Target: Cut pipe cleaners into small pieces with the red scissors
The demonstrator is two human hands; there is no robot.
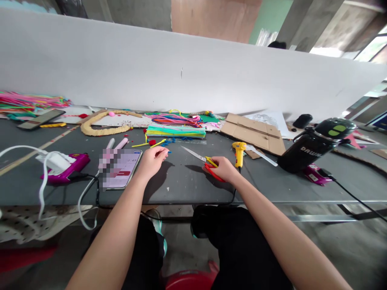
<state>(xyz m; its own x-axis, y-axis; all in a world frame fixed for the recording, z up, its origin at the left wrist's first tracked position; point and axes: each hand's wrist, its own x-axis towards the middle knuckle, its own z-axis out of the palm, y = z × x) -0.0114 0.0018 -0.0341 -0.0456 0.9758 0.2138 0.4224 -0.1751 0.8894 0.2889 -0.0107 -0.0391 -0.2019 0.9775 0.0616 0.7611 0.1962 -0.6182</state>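
My right hand (223,169) is closed round the red and yellow handles of a pair of scissors (198,156). The blades point up and to the left over the table. To their left, my left hand (155,159) is pinched, and the tip of a small blue piece (169,152) shows at its fingertips; the rest is hidden. Beyond the hands lies a bundle of mint, white and yellow pipe cleaners (177,131), with blue scraps around it. A yellow glue gun (240,153) stands just past my right hand, and a lit phone (128,169) lies beside my left wrist.
At right, a black bottle (314,149) stands by a purple power strip (317,174). Folded cardboard (252,133) lies at the back. Another purple power strip (68,168) with white and black cables sits left. A white partition (181,68) bounds the far edge.
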